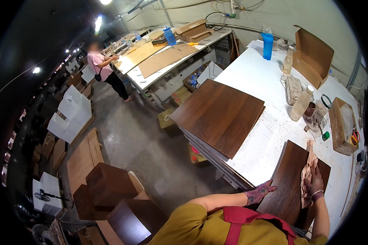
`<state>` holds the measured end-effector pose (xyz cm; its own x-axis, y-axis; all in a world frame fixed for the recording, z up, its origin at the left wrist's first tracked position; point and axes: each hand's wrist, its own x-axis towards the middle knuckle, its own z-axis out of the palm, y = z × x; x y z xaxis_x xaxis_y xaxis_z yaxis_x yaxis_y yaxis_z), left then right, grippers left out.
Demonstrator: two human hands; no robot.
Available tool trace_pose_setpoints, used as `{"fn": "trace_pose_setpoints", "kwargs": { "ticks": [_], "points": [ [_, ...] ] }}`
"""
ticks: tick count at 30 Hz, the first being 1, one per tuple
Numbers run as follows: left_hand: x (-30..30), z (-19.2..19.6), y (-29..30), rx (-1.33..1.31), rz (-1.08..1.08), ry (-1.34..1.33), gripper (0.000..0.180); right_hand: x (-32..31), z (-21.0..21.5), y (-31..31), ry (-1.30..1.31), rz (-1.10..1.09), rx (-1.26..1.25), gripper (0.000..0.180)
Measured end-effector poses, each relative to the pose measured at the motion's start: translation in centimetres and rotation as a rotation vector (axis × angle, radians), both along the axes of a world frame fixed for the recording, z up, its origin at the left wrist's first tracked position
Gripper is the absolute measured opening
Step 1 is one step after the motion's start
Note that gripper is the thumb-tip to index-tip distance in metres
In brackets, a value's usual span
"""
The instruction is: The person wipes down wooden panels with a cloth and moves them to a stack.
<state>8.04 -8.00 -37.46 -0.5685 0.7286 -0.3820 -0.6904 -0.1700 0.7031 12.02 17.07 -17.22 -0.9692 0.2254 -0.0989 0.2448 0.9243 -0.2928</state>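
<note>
A dark brown wood-grain board [280, 183] lies at the near end of the white table, in front of my body. My left hand [261, 193], in a stained reddish glove, grips the board's left edge, its fingers over the top. Toward the board's right side, my right hand [316, 182] presses a crumpled pinkish-tan rag [307, 175] against the surface, fingers closed over it. The rag stretches lengthwise over the board, past its far edge.
A stack of brown boards [223, 114] stands to the left. Behind the work are bottles [301, 104], a green cap [325, 136], a wooden box [342, 126] and an open carton [313, 57]. Another person [104, 65] stands at a far table. Dark panels [110, 185] sit lower left.
</note>
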Motion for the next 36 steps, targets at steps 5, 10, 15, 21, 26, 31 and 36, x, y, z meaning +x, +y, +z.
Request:
{"fn": "trace_pose_setpoints", "kwargs": {
  "ticks": [5, 10, 15, 21, 26, 31, 36],
  "points": [
    [0.3, -3.6, 1.9, -0.185, 0.053, 0.121, 0.097, 1.3, -4.3, 0.7, 0.197, -0.114, 0.158, 0.059],
    [-0.1, 0.8, -0.6, 0.005, -0.071, 0.008, 0.089, 1.7, -5.0, 1.0, 0.261, -0.12, 0.159, 0.054],
    [-0.2, -1.3, 0.4, 0.075, -0.099, -0.046, 0.09, 1.7, -4.7, 0.9, 0.26, -0.141, 0.138, 0.051],
    [-0.3, -2.6, 0.9, 0.171, -0.091, -0.153, 0.092, 1.8, -4.4, 0.7, 0.238, -0.17, 0.099, 0.053],
    [0.0, -2.4, 0.9, 0.109, -0.136, -0.078, 0.092, 2.1, -5.0, 1.3, 0.252, -0.169, 0.104, 0.052],
    [-0.1, -2.5, 0.3, 0.074, -0.15, -0.062, 0.092, 2.0, -5.4, 1.5, 0.252, -0.173, 0.107, 0.053],
    [0.0, -2.4, 0.1, 0.065, -0.159, -0.06, 0.092, 2.0, -5.1, 1.1, 0.242, -0.187, 0.11, 0.054]
  ]
}}
